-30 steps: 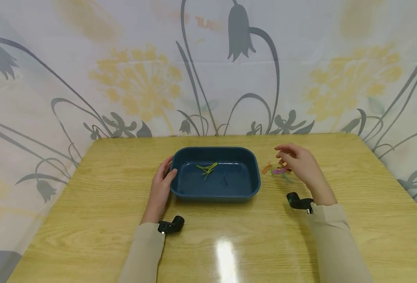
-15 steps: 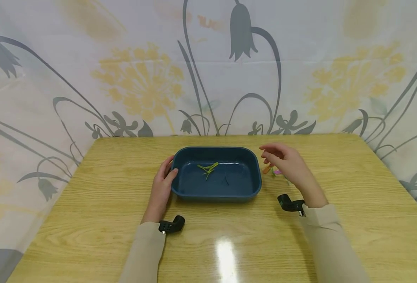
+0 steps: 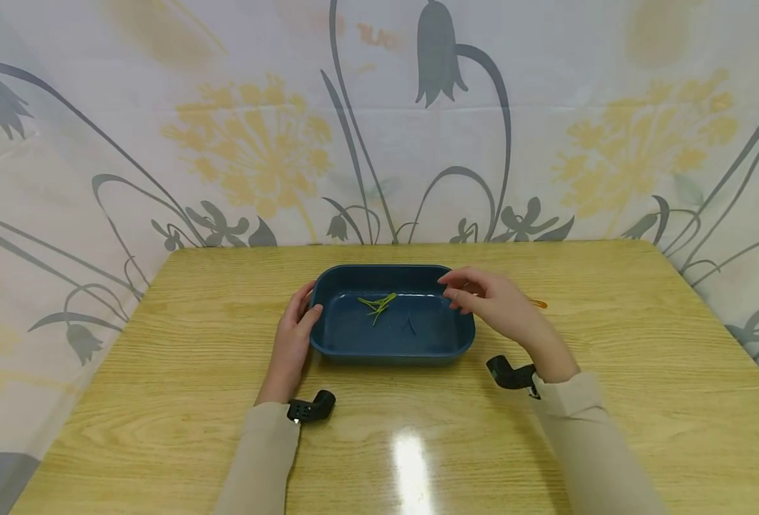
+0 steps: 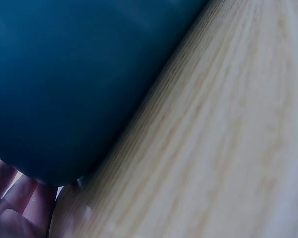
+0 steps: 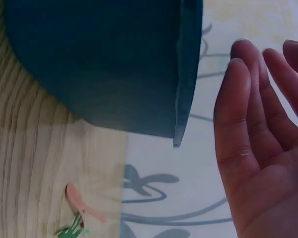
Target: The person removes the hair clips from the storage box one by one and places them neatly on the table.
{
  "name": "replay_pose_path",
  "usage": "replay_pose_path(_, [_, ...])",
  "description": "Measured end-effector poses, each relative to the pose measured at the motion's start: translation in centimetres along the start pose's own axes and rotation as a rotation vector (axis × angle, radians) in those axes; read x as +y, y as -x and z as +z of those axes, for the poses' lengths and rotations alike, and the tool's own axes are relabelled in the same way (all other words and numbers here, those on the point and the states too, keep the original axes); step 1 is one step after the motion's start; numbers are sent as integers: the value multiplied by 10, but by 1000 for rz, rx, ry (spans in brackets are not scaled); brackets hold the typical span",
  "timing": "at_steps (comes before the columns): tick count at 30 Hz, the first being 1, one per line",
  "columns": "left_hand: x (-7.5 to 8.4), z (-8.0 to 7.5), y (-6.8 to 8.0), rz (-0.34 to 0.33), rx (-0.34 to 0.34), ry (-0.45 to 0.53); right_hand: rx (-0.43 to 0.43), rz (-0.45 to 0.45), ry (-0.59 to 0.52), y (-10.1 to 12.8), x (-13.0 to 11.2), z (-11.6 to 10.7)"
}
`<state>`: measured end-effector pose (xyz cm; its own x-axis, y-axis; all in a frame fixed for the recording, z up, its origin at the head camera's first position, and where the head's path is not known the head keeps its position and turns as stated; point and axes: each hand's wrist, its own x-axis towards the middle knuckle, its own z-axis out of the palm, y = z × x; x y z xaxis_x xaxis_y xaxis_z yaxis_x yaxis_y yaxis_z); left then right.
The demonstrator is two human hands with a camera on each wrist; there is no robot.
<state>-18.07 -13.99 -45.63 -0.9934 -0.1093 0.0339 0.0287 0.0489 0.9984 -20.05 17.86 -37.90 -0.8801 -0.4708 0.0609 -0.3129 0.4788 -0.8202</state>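
We might jolt the yellow-green pieces (image 3: 382, 303) inside the blue basin (image 3: 392, 359), its left end clamped by the left hand (image 3: 294, 336), if the right hand (image 3: 498, 305), whose grip we cannot tell, dips onto its right rim.

Right hand (image 3: 498, 304) shifted leftward
It has been brought over the right rim of the tray (image 3: 392, 356); an orange clip (image 3: 538, 303) is uncovered, right of centre.
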Motion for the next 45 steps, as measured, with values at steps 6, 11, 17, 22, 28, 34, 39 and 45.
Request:
replay_pose_path(6, [2,-1,0,-8,-6,-12,-68,29,17,-3,-7,9])
replay_pose_path(11, [4,-2,1,-11,-4,-12,-146,49,86,-6,-8,15])
replay_pose_path(17, [2,0,2,-14,-11,2,-215,58,128,-6,-16,17])
replay_pose_path(22, [1,-1,2,-20,-9,-7,-295,55,142,-14,-29,16])
replay_pose_path(28, [1,-1,3,-30,-15,-11,-389,48,86,-29,-36,12])
replay_pose_path(34, [1,-1,3,-19,-15,0,-435,74,66,-46,-36,7])
replay_pose_path(39, [1,-1,3,-18,-17,-5,-471,103,114,-59,-34,7])
replay_pose_path(45, [12,0,8,-17,-25,26,-482,160,111,-69,-31,8])
